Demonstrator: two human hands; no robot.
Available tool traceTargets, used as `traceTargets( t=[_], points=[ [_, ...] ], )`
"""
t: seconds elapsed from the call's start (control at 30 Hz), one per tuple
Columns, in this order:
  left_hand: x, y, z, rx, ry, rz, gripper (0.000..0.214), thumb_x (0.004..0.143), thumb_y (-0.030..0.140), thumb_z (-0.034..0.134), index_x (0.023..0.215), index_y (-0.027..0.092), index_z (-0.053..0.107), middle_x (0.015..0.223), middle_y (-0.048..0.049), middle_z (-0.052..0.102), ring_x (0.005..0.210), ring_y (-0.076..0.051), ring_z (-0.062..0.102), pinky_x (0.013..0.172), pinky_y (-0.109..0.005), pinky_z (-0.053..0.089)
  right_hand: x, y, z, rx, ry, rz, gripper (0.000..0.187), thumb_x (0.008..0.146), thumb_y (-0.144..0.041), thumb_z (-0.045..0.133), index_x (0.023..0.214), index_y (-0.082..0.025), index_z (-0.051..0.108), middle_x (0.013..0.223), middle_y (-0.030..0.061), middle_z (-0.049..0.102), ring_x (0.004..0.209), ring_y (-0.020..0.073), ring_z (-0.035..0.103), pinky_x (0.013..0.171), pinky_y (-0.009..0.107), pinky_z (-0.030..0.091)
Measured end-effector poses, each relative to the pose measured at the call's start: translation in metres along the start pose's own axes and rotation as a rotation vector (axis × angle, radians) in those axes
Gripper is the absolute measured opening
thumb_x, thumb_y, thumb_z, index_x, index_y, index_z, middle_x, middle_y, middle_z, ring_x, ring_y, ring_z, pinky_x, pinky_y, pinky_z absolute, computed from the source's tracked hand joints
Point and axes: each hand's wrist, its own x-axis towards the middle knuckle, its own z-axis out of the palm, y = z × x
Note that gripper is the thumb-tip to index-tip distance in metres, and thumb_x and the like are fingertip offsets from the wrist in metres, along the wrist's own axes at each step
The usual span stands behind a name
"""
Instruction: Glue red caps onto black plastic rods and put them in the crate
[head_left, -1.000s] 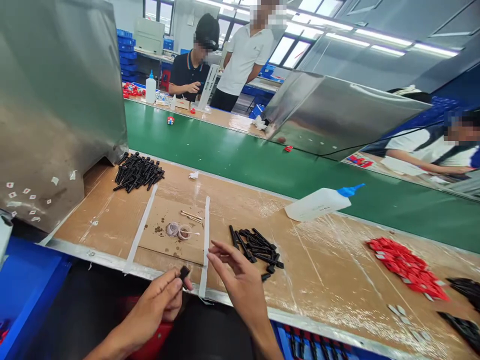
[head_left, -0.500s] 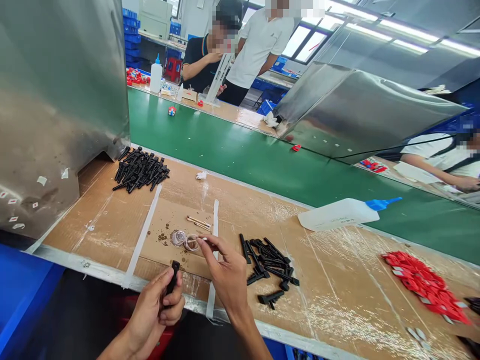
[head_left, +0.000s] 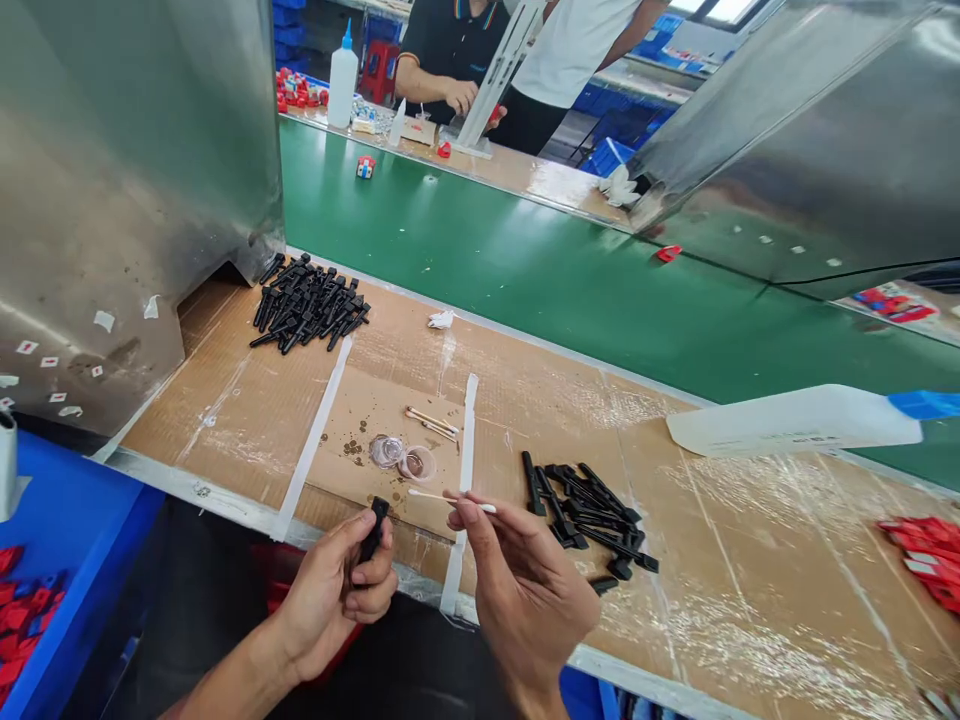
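Note:
My left hand (head_left: 335,602) is closed round a small black plastic part (head_left: 373,530), held upright near the bench's front edge. My right hand (head_left: 525,590) pinches a thin cotton swab (head_left: 448,498) level, with its tip pointing left towards the black part. Just beyond, on a taped-down cardboard patch (head_left: 375,420), lie two small clear puddles of glue (head_left: 403,458) and a few more swabs (head_left: 431,422). A loose heap of black parts (head_left: 585,510) lies right of my right hand.
A bigger pile of black parts (head_left: 307,305) sits at the back left beside a steel guard (head_left: 127,190). A white squeeze bottle with a blue nozzle (head_left: 802,420) lies on its side by the green conveyor belt (head_left: 525,270). Red parts (head_left: 930,555) lie far right. Other people work across the belt.
My right hand reached to the glue spot, picked up a swab and drew back towards me with it. My left hand turned the black part upright. The camera tilted down.

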Motion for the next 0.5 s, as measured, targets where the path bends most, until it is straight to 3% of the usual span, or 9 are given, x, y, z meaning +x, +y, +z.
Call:
traceTargets(
  t=[0.27,0.5],
  points=[
    [0.000,0.001,-0.001,0.002,0.005,-0.010,0.031,0.087,0.044,0.060,0.089,0.013,0.056,0.054,0.0103,0.026,0.042,-0.003,0.014,0.043,-0.018,0.009,-0.017,0.006,0.002,-0.041,-0.194,-0.075,0.023,0.086,-0.012,0.066,0.103,-0.028,0.071,0.092,-0.0002,0.076,0.075,0.0154,0.072,0.074,0.029,0.060],
    [-0.001,0.001,-0.001,-0.008,-0.005,-0.006,0.030,0.089,0.043,0.057,0.088,0.013,0.055,0.054,0.0103,0.026,0.042,-0.004,0.013,0.043,-0.018,0.009,-0.020,0.009,0.003,-0.065,-0.232,-0.078,0.023,0.086,-0.010,0.066,0.102,-0.027,0.070,0.092,0.0006,0.075,0.081,0.0157,0.072,0.075,0.027,0.059]
  ],
)
